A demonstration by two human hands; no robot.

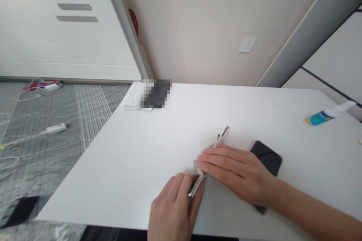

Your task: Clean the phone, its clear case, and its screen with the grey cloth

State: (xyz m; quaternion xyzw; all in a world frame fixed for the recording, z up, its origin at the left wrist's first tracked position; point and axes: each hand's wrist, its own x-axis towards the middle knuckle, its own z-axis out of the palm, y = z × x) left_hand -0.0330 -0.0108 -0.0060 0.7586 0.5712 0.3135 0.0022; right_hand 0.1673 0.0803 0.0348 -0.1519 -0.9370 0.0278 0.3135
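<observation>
A thin silvery phone-like device (223,135) stands on edge, tilted on the white table (135,147). My left hand (174,211) curls round its near lower end. My right hand (234,171) lies over its middle, fingers together, pressing a small white cloth (196,165) against it. Just behind my right hand and partly under it, a black phone (267,158) lies flat on the table.
A blue and white tube (325,115) lies at the table's right side. At the back left corner rest a white block (132,96) and a dark blurred object (157,94). Cables and a white charger (56,128) lie on the floor at left. A wall socket (247,44) is behind.
</observation>
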